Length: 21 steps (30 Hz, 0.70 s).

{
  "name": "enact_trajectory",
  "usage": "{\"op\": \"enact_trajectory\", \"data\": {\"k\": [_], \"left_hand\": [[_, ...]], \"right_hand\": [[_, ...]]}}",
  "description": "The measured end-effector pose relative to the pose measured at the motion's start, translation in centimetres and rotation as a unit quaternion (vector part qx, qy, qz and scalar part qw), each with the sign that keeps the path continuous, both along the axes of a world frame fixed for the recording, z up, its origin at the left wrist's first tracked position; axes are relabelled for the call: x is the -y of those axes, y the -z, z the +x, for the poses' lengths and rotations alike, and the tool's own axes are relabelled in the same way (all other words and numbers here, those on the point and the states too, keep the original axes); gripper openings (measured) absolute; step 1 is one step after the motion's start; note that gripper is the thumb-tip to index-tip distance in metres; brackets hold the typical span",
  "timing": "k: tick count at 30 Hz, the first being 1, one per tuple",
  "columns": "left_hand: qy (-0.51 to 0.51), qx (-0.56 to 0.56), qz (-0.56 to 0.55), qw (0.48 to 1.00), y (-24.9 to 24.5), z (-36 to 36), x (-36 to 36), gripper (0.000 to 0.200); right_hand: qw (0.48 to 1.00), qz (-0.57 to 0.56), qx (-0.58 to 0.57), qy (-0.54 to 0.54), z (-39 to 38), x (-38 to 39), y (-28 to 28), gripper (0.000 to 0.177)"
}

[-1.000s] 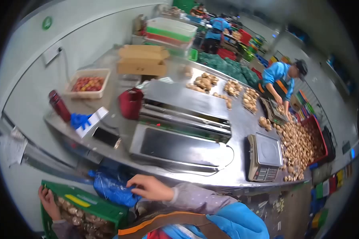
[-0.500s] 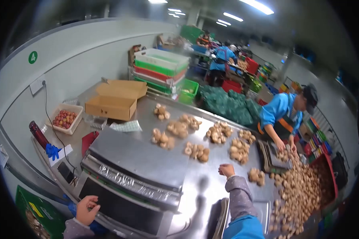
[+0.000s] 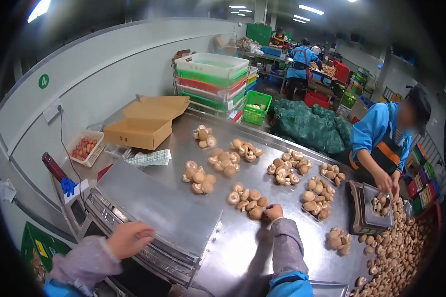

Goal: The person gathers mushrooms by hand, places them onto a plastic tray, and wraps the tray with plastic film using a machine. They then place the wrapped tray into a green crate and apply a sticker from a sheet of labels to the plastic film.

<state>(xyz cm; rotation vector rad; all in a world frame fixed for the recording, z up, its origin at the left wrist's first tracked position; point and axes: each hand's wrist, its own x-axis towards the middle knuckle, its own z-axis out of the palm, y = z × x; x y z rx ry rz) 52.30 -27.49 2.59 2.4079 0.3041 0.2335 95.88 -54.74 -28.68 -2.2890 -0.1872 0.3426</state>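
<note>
My right hand rests at the near edge of a small heap of mushrooms on the steel table, fingers curled against them. My left hand hovers with spread fingers over the front edge of a steel wrapping machine at the lower left, holding nothing. Several more mushroom heaps lie in rows beyond, such as the mushroom heap to the left and the mushroom heap farther back.
A person in blue across the table works at a scale beside a large loose mushroom pile. A cardboard box, stacked crates, a fruit tray and a green crate surround the table.
The view tilted up from the floor crate to the table. My right hand reached forward to the mushroom heap; my left hand rose from the crate to the machine's front edge.
</note>
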Motion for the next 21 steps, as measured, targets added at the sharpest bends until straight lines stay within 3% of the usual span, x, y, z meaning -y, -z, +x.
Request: {"op": "enact_trajectory", "data": {"k": [2, 3, 4, 6, 7, 9, 11, 15, 16, 17, 21], "left_hand": [[0.097, -0.036, -0.057, 0.993, 0.4, 6.3, 3.3, 0.039], [0.113, 0.013, -0.127, 0.985, 2.4, 9.3, 5.5, 0.047], [0.141, -0.051, -0.22, 0.964, 4.0, 12.5, 7.6, 0.06], [0.164, -0.129, -0.249, 0.946, 7.1, 17.5, 12.3, 0.082], [0.144, -0.174, -0.214, 0.95, 9.7, 19.8, 14.4, 0.094], [0.118, -0.164, -0.196, 0.959, 12.9, 21.9, 17.9, 0.098], [-0.055, -0.345, -0.119, 0.929, 14.1, 22.9, 20.4, 0.095], [-0.032, -0.315, -0.118, 0.941, 18.8, 22.5, 20.8, 0.115], [-0.014, -0.327, -0.111, 0.938, 19.0, 22.7, 20.5, 0.112], [-0.009, -0.33, -0.11, 0.938, 18.6, 22.8, 20.4, 0.112], [0.054, -0.155, -0.192, 0.968, 15.1, 22.7, 17.8, 0.108]], "right_hand": [[0.998, -0.058, 0.004, -0.018, -2.5, 2.4, -3.0, 0.027], [0.997, -0.066, -0.005, -0.035, -3.6, 4.0, -4.0, 0.027], [0.996, -0.074, -0.012, -0.051, -4.2, 6.0, -4.8, 0.028], [0.991, -0.07, -0.096, -0.067, -6.3, 9.3, -7.7, 0.033], [0.981, -0.062, -0.169, -0.076, -6.6, 11.3, -7.5, 0.031], [0.978, -0.124, -0.116, -0.124, -8.3, 14.0, -8.1, 0.045], [0.967, -0.165, -0.118, -0.154, -9.8, 15.6, -8.4, 0.05], [0.976, -0.013, -0.175, -0.131, -10.8, 17.3, -6.2, 0.046], [0.977, -0.029, -0.15, -0.149, -10.9, 17.7, -6.1, 0.043], [0.967, 0.014, -0.225, -0.115, -11.3, 17.4, -8.6, 0.043], [0.975, 0.052, -0.175, -0.128, -12.3, 16.1, -18.9, 0.042]]}}
